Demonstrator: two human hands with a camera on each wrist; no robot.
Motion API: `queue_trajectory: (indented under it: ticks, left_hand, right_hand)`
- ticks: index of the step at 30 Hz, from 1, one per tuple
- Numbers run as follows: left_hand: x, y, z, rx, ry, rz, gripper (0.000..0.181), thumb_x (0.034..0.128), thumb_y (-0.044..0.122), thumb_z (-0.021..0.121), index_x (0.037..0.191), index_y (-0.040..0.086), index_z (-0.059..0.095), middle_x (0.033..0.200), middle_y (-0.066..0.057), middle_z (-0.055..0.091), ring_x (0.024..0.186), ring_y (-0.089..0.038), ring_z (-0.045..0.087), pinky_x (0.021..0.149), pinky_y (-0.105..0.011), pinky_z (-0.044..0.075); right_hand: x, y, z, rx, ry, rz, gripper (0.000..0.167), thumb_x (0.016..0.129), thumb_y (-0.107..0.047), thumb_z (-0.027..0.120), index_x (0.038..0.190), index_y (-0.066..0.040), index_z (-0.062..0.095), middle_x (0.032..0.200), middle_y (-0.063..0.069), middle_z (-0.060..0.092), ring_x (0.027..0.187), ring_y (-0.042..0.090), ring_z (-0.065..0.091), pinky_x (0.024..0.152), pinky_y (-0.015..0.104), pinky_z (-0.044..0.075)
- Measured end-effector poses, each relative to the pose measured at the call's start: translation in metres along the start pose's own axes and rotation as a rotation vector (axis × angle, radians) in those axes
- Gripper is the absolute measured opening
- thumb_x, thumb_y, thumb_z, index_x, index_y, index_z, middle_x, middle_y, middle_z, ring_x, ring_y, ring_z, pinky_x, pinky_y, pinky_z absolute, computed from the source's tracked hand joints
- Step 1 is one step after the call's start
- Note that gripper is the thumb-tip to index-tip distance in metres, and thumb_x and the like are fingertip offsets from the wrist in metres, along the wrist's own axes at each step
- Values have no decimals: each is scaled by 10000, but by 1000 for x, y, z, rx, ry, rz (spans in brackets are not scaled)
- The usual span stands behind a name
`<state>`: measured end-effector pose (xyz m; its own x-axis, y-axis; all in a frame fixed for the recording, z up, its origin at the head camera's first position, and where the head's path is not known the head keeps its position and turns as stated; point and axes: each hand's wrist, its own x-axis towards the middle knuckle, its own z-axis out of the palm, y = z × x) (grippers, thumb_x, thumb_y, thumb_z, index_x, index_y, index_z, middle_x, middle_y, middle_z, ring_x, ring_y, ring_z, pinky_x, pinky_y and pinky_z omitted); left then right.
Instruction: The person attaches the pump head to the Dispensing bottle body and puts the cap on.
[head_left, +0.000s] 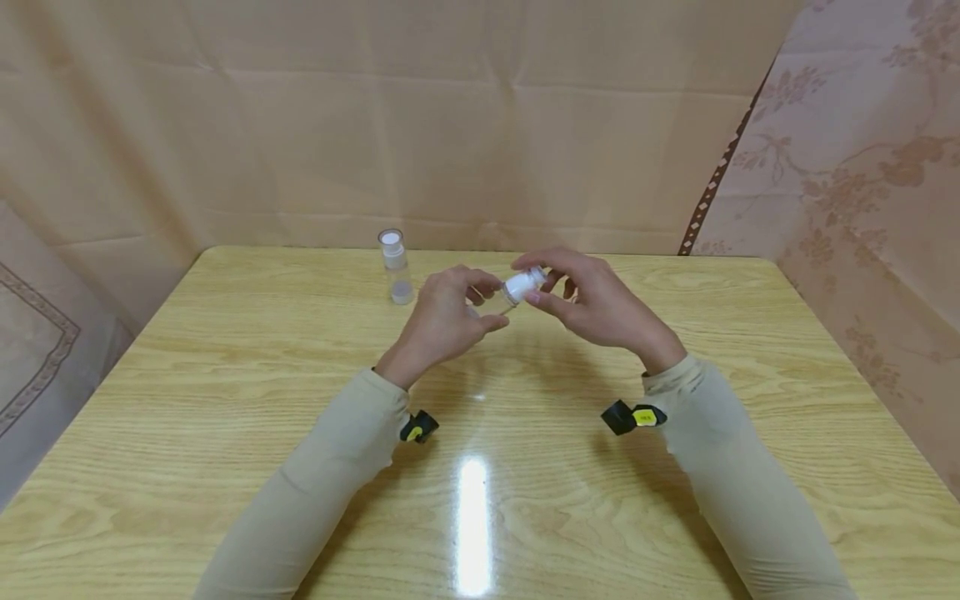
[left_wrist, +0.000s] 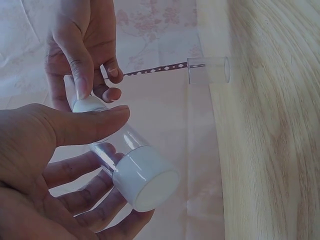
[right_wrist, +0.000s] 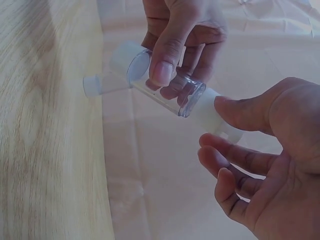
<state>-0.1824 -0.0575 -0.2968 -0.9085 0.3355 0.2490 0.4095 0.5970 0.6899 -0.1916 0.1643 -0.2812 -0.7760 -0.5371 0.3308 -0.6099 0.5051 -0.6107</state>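
Above the table, my left hand (head_left: 453, 312) grips a small clear bottle (head_left: 517, 287) around its body, thumb on one side and fingers on the other. The bottle tilts; its white base (left_wrist: 146, 180) points toward the camera in the left wrist view. At its other end, my right hand (head_left: 592, 300) pinches the white top (right_wrist: 206, 111) between thumb and fingers. The top meets the clear body (right_wrist: 162, 95) at a clear collar; whether it is loose I cannot tell. A second bottle (head_left: 397, 271), clear with white top and base, stands upright behind my left hand.
An open-ended clear cylinder (left_wrist: 207, 71), like a cap, stands on the table in the left wrist view. Beige curtain (head_left: 450, 125) hangs behind the wooden table's (head_left: 262, 275) far edge, and floral cloth (head_left: 862, 167) hangs at the right. Light glares off the tabletop in front.
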Motion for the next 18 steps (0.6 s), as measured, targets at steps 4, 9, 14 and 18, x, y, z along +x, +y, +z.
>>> queue_trajectory:
  ticks: [4,9,14,18]
  left_hand:
    - [0,0,0,-5,-5,-1,379,835,144,857,1169,18,728,1123,-128,699,994,-273,667,827,-381,564]
    - [0,-1,1,12,-3,-2,371,836,143,856,1165,31,729,1122,-108,692,997,-272,665,823,-382,561]
    - [-1,0,1,43,9,6,387,828,153,864,1173,40,729,1117,-103,695,978,-247,647,828,-380,552]
    - [-1,0,2,77,33,32,392,814,146,875,1164,42,732,1100,-99,698,970,-256,651,826,-384,549]
  right_hand:
    - [0,0,1,-8,0,5,322,972,-65,682,1291,-93,650,1192,58,663,927,215,599,763,401,449]
    - [1,-2,2,-17,-2,22,312,971,-59,682,1281,-82,656,1163,65,666,919,220,592,756,394,454]
    - [1,-2,2,-20,-10,31,293,976,-67,678,1268,-69,655,1111,63,672,907,221,581,741,392,453]
    - [2,-2,2,-22,-16,42,270,980,-84,678,1249,-76,660,1042,53,673,889,217,564,719,387,441]
